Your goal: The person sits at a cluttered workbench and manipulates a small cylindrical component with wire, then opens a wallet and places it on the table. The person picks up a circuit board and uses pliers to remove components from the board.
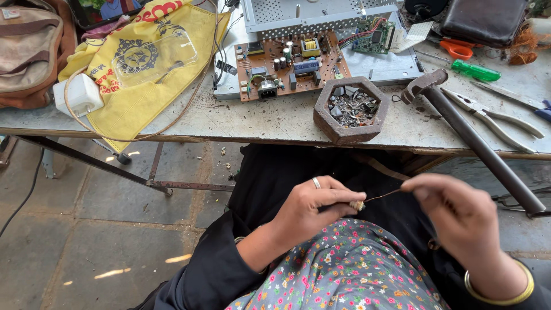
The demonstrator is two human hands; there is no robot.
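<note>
1. We saw the left hand (313,208) pinched shut on a small pale coil (358,205) at its fingertips, a ring on one finger.
2. The right hand (453,215) was closed narrowly on a thin copper wire (383,196), which ran taut from the coil across to its fingertips.
3. Both hands hung over the lap, above a flowered cloth (350,270).
4. Just beyond the left hand, on the table (275,121), stood a six-sided wooden bowl (350,109) of scraps.
5. Farther past it lay a brown circuit board (287,64).
6. Beyond the right hand we saw a hammer (468,135) leaning off the table edge, with pliers (496,117) beside it.
</note>
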